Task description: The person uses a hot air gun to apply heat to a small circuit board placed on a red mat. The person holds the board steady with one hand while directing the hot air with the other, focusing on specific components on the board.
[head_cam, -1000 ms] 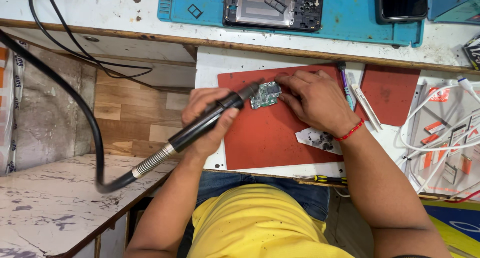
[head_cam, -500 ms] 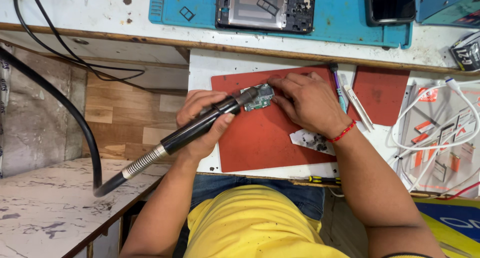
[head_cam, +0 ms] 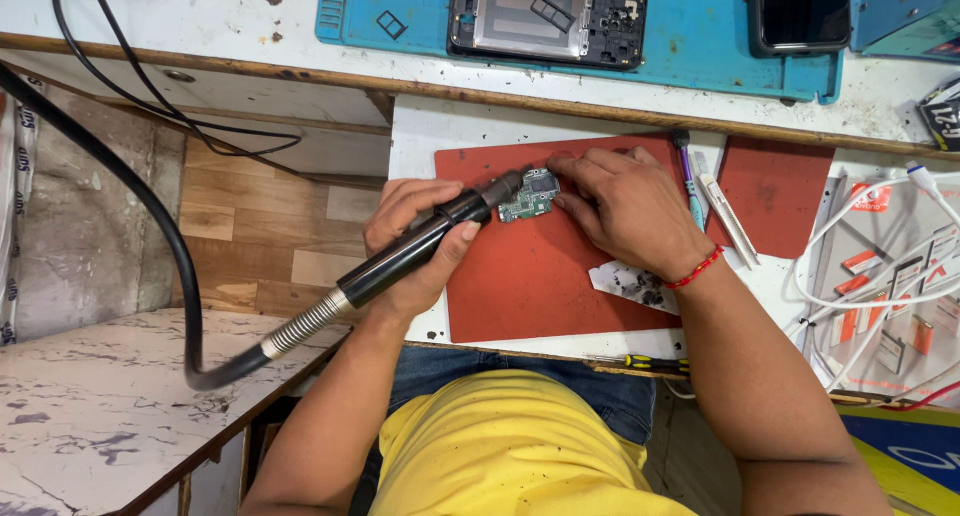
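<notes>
A small green circuit board (head_cam: 530, 197) lies flat on a red mat (head_cam: 540, 276), near the mat's upper edge. The left hand (head_cam: 415, 246) is closed in a full grip around a black hot-air wand (head_cam: 420, 248), fingers wrapped over the barrel and thumb along its lower side. The wand's metal nozzle points at the left end of the board, at or just beside it; whether it touches cannot be told. A ribbed metal collar and a thick black hose (head_cam: 150, 226) trail from the wand's rear, down to the left.

The right hand (head_cam: 625, 211) rests palm down on the mat, fingers loosely curled, fingertips pressing the right edge of the board. It grasps nothing. A red thread band sits on that wrist.

Below the right wrist lies a smudged scrap of white paper (head_cam: 625, 281). To the right of the hand are a purple-handled tool (head_cam: 688, 181) and white tweezers (head_cam: 728, 221), then a second red mat (head_cam: 775, 191). A screwdriver (head_cam: 650, 362) lies at the near edge of the table. On the upper shelf, a stripped phone frame (head_cam: 545, 18) sits on a blue mat (head_cam: 700, 46). White cables (head_cam: 870, 276) lie at far right.
</notes>
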